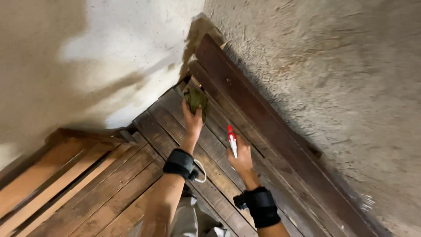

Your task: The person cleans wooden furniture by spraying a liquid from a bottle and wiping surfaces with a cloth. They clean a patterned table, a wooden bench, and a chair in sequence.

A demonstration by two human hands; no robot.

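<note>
Crumpled olive-green cloth [195,100], bunched in the left hand [193,123] and pressed against dark brown wooden slats [175,127] just below the corner where two rough plaster walls meet. Left grip clenched on the cloth, fingers wrapped over its lower edge, thumb along its side. Black wrist strap [180,163] on the left forearm, with a thin white cord [201,173] looping out from it.

Just to the right and slightly lower, right hand [240,159] closed around a small white spray bottle with a red top [231,139], nozzle end pointing up toward the slats. Right grip clasped on the bottle's body, only the upper part of the bottle showing above the fingers. Second black wrist strap [262,206] on the right forearm.

Seen from the head camera, looking along the arms: slatted wooden surface running diagonally, darker boards near the hands, lighter orange-brown boards [66,184] at lower left. Broad dark plank [263,123] along the right edge of the slats, lying against a coarse grey plaster wall [342,79]. Paler, smoother whitish wall [87,57] at upper left, with a brownish stain [199,30] near the corner above the cloth. Cloth and bottle close together but apart, not touching. Bit of grey-beige clothing [188,221] visible between the forearms at the bottom edge.
</note>
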